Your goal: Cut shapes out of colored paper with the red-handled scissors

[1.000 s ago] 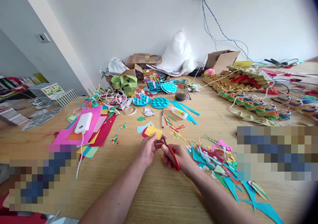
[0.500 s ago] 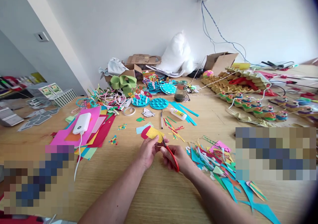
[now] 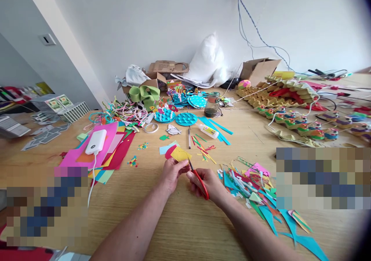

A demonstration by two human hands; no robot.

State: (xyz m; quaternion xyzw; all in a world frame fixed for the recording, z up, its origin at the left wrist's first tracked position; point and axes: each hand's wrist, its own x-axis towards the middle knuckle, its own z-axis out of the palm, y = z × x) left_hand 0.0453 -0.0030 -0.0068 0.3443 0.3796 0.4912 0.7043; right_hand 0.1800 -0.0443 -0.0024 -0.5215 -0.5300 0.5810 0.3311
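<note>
Between the thumb and fingers of my left hand (image 3: 173,172) is a piece of yellow paper (image 3: 179,153) with a curved line drawn on it. My right hand (image 3: 206,182) grips red-handled scissors (image 3: 202,183), whose blades point up at the paper's right edge. Just behind the yellow paper lie a red paper piece (image 3: 171,151) and a light blue paper piece (image 3: 166,148) on the table. Whether the red piece touches my left fingers I cannot tell. A small green paper fish (image 3: 165,137) and a white fish cutout (image 3: 173,129) lie farther back.
A glue bottle (image 3: 208,131), a pen (image 3: 189,138) and thin paper strips lie beyond my hands. Paper scraps (image 3: 252,187) spread at right. A white power bank (image 3: 96,141) rests on coloured sheets at left. Blue scalloped discs (image 3: 186,119) and a glass jar (image 3: 212,105) stand farther back.
My left hand has shifted the yellow paper slightly left, and its right edge now meets the scissor tips. The view has moved a little.
</note>
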